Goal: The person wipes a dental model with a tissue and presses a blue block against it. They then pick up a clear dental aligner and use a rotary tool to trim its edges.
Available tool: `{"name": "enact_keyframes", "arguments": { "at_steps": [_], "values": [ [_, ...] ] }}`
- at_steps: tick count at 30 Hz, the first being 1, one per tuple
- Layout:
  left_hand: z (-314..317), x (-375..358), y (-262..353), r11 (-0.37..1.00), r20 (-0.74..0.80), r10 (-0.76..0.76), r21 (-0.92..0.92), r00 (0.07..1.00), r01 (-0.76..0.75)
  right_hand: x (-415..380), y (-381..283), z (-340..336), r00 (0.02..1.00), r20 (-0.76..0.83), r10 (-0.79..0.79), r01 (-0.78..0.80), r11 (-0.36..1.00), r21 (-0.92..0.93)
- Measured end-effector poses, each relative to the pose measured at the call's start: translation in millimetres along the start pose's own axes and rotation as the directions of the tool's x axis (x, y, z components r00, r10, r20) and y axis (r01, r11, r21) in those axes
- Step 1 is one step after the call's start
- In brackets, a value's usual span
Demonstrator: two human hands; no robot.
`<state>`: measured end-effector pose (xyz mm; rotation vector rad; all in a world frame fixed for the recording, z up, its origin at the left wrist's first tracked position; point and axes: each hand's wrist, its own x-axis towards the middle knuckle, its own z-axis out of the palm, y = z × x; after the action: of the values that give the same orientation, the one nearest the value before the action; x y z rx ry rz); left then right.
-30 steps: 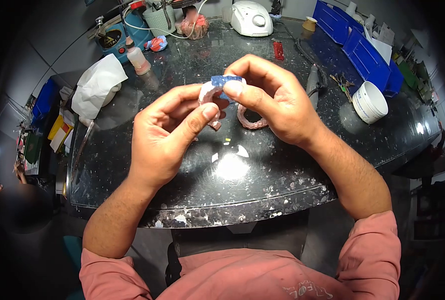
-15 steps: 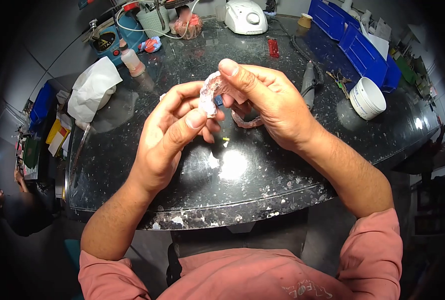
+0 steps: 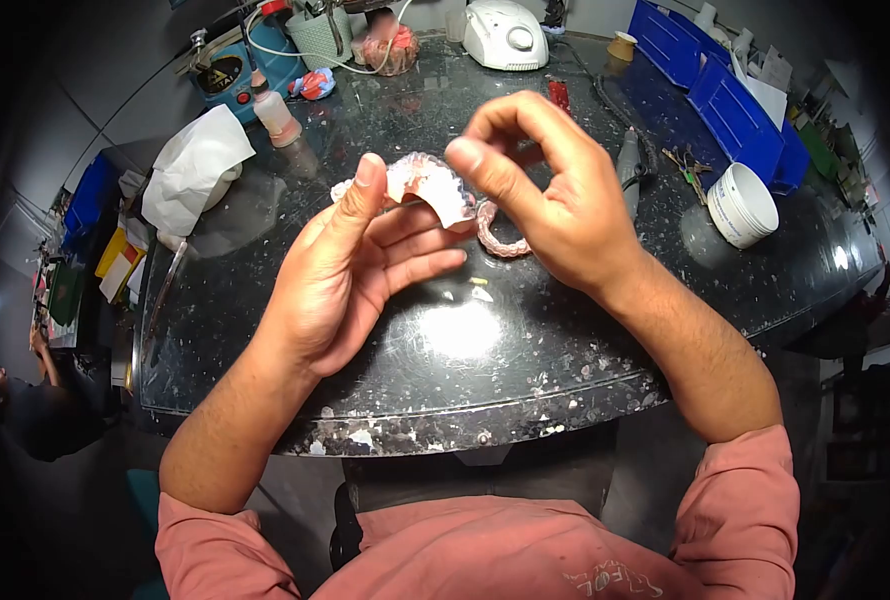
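Note:
My left hand [image 3: 340,260] holds a whitish-pink, horseshoe-shaped dental cast [image 3: 430,188], its thumb over the left end and its fingers beneath. The cast has a shiny, uneven surface, and a flat pale face shows on its right part. Just right of it is my right hand [image 3: 565,190], raised with fingers bent and thumb pointing at the cast. Nothing is visible in that hand, and its thumb looks apart from the cast. A second pinkish, arch-shaped piece [image 3: 503,247] lies on the table below, partly hidden by my right hand.
The dark, scuffed table [image 3: 435,400] carries a handpiece [image 3: 628,165], a white tub [image 3: 743,205], keys [image 3: 687,165] and blue bins [image 3: 740,110] on the right. A dropper bottle [image 3: 275,118] and white paper [image 3: 200,165] sit left. Behind stands a white control unit [image 3: 505,38].
The cast has turned and now rests in my left hand, whose fingers have spread beneath it. My right hand has let go and drawn slightly away, exposing more of the second arch.

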<state>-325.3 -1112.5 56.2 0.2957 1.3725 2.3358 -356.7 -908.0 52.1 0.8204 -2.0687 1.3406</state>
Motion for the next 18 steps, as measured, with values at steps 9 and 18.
{"name": "enact_keyframes", "arguments": {
  "at_steps": [9, 18],
  "values": [
    [3, -1, -3, 0.996, 0.008, -0.089, -0.014, 0.996, 0.089, -3, -7, 4, 0.954, 0.081, -0.289, 0.286, 0.957, 0.049],
    [7, -3, 2, 0.99, 0.073, -0.138, 0.049, 0.988, 0.135, 3, -5, -10, 0.948, 0.219, -0.23, 0.196, 0.967, 0.165]
  ]
}}
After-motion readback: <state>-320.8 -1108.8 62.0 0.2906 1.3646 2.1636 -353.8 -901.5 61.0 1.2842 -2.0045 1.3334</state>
